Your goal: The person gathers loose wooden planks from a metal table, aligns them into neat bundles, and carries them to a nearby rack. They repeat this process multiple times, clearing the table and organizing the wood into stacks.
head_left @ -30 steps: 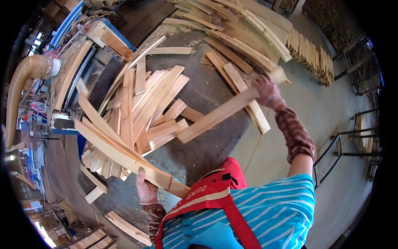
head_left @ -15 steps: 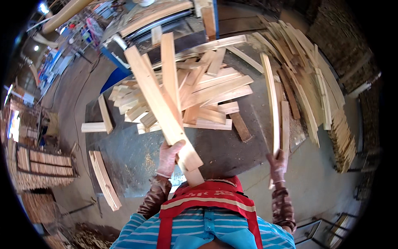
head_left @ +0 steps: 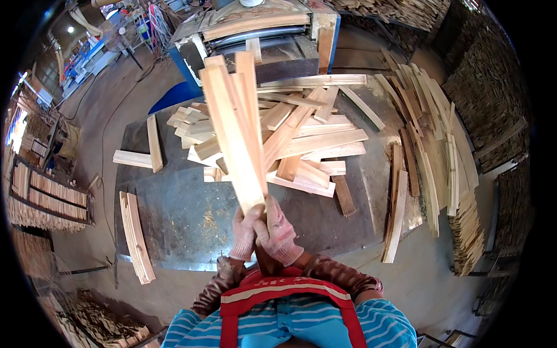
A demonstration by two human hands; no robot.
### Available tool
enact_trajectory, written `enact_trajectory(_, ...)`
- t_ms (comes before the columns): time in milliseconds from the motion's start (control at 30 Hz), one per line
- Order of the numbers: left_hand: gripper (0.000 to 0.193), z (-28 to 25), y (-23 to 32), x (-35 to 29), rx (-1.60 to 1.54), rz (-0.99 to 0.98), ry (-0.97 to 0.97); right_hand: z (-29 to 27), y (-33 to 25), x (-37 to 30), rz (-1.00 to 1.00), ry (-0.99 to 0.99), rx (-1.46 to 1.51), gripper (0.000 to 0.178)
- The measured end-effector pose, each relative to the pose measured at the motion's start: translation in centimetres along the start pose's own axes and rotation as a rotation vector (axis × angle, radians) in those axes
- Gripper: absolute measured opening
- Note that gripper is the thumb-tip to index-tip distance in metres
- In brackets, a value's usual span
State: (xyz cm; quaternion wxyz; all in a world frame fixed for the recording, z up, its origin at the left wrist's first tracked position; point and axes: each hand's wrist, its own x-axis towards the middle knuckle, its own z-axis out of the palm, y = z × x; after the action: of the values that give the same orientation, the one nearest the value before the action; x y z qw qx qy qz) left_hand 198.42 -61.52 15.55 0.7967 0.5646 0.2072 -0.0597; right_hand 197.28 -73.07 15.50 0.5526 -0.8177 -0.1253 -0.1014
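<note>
A bundle of several pale wooden boards points away from my waist, fanning out slightly at the far end. My left hand, in a whitish glove, is wrapped round the near part of the bundle from the left. Close against it, my right hand, also gloved, grips the same boards from the right. The near ends are mostly hidden behind my hands. Beyond them a loose heap of short boards lies crisscross on the dark metal table.
A blue-framed machine with a roller stands at the table's far side. Long strips lie along the right edge, and a few boards rest at the left. Stacked wood stands on the floor at left.
My right hand has come from the right edge to the bundle; the long strip it held there has left that spot. My left hand still holds the boards, which now point more straight ahead.
</note>
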Motion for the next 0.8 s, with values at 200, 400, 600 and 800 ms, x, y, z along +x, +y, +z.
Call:
enact_trajectory(200,0.043,-12.1,-2.3,-0.9,0.083,0.371,0.367,-2.5,2.3,8.0,-0.197,-0.168,-0.128,0.055)
enact_trajectory(400,0.06,-18.8,-5.6,-3.1,0.667,0.143,0.83,-10.7,12.9,28.5,-0.007,-0.038,-1.062,0.071)
enact_trajectory(600,0.058,-21.8,-15.3,-1.8,0.871,-0.296,0.847,-13.5,16.8,35.4,0.473,-0.451,-0.946,0.062)
enact_trajectory(800,0.057,-23.4,-15.8,-0.2,0.832,-0.329,0.881,-15.8,14.2,30.5,0.239,-0.554,-1.011,0.047)
